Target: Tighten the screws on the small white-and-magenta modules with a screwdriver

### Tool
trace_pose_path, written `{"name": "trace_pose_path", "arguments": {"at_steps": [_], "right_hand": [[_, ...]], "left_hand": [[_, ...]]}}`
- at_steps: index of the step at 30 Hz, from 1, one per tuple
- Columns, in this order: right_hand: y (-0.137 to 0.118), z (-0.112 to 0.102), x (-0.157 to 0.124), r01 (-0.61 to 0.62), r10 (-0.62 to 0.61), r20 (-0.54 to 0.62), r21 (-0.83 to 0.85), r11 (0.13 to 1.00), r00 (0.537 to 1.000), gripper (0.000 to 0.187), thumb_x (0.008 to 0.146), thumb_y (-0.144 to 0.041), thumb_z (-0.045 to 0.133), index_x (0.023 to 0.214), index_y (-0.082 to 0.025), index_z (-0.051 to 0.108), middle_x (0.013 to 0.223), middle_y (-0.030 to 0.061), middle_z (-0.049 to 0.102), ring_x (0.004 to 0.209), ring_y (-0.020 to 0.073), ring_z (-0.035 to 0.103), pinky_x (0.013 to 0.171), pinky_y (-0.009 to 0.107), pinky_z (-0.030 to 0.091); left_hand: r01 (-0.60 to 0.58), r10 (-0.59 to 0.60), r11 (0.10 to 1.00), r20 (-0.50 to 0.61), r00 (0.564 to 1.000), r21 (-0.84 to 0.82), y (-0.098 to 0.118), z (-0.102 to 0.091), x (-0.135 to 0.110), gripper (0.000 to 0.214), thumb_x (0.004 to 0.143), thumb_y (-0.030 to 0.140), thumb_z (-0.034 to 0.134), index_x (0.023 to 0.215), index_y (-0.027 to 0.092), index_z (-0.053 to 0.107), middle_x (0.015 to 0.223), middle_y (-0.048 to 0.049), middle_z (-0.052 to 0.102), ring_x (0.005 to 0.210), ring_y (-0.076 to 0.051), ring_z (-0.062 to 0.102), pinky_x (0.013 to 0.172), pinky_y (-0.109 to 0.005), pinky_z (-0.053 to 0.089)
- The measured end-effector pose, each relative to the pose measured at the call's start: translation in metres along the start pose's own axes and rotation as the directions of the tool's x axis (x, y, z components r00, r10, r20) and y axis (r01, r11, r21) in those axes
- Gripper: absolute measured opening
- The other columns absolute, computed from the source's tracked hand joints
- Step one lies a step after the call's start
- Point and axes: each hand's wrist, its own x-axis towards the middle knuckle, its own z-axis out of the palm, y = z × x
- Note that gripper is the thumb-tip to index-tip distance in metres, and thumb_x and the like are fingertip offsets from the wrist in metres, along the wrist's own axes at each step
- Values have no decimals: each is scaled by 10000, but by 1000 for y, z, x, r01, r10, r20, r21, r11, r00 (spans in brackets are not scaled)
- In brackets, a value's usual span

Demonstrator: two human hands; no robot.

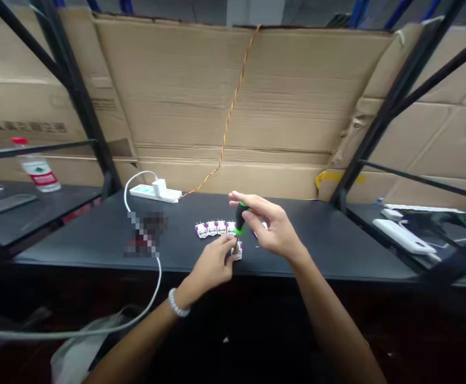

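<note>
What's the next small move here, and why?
Probably keep the small white-and-pink connector steady in the left hand and settle the tip of the black-and-green screwdriver, held in the right hand, onto it. The shaft already points down at that piece, the only one held, apart from the row of four like connectors.

Row of small parts [215, 229] on table [76, 240], power strip [155, 193] behind, bottle [38, 168] to left

Green-black screwdriver [240, 217] upright; small white-purple terminal blocks [215, 228] in curved row.
</note>
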Motion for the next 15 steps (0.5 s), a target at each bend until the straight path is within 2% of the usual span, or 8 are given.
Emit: {"name": "trace_pose_path", "arguments": {"at_steps": [3, 5, 7, 9, 11, 13, 15], "right_hand": [[1, 1, 1, -13, 7, -96, -63, 998, 995, 271, 989, -288, 715, 1252, -258, 772, 1056, 68, 740, 920, 190, 715, 810, 335, 622], [2, 1, 2, -8, -8, -120, -128, 992, 993, 257, 939, -308, 781, 1187, -241, 788, 996, 61, 705, 852, 179, 677, 769, 328, 612], [1, 0, 1, -4, -4, -70, -113, 994, 998, 328, 978, -302, 716, 1300, -242, 741, 1113, 93, 711, 959, 205, 698, 845, 362, 623], [0, -2, 0, -19, 19, 8, -21, 1000, 1000, 422, 1047, -268, 571, 1464, -258, 633, 1308, 123, 697, 1143, 232, 708, 969, 409, 618], [0, -2, -1, -29, 27, 36, 42, 999, 999, 452, 1069, -250, 511, 1514, -273, 586, 1352, 114, 702, 1192, 228, 709, 1007, 412, 613], [1, -2, -1, -12, 12, -11, -14, 1000, 1000, 388, 1042, -275, 603, 1424, -268, 666, 1185, 87, 743, 1044, 207, 727, 918, 370, 630], [3, -3, -1, 17, -27, -76, -139, 990, 997, 324, 973, -316, 737, 1290, -255, 748, 996, 56, 718, 859, 185, 686, 799, 340, 623]], "left_hand": [[1, -1, 1000, 2, 1000, -13, -1, -1, 0, 174, 893, 52, 585, 946, 207, 643, 1152, -82, 706, 1029, -250, 698, 964, -382, 570], [6, -6, 1000, -4, 1000, -19, -1, -1, 0, 186, 891, 48, 589, 957, 211, 649, 1172, -78, 707, 1051, -249, 699, 984, -383, 566], [-4, 4, 1000, -6, 1000, -24, -2, -1, 0, 199, 889, 42, 585, 970, 211, 651, 1170, -79, 707, 1068, -252, 698, 986, -381, 568], [-14, 14, 1000, -6, 1000, -19, -2, -1, 0, 207, 888, 36, 577, 979, 208, 650, 1173, -84, 702, 1068, -255, 697, 987, -385, 570], [-19, 19, 1000, 0, 1000, -12, -2, 0, 0, 217, 875, 22, 571, 966, 204, 646, 1161, -85, 698, 1036, -252, 696, 965, -384, 575], [-23, 23, 1000, -1, 1000, -2, -2, 1, 0, 222, 870, 12, 563, 951, 204, 640, 1153, -85, 695, 1016, -250, 692, 950, -383, 576], [-36, 36, 999, -1, 999, 5, -2, 2, -1, 231, 876, 6, 547, 952, 205, 637, 1151, -86, 690, 1014, -247, 688, 950, -383, 574]]}}
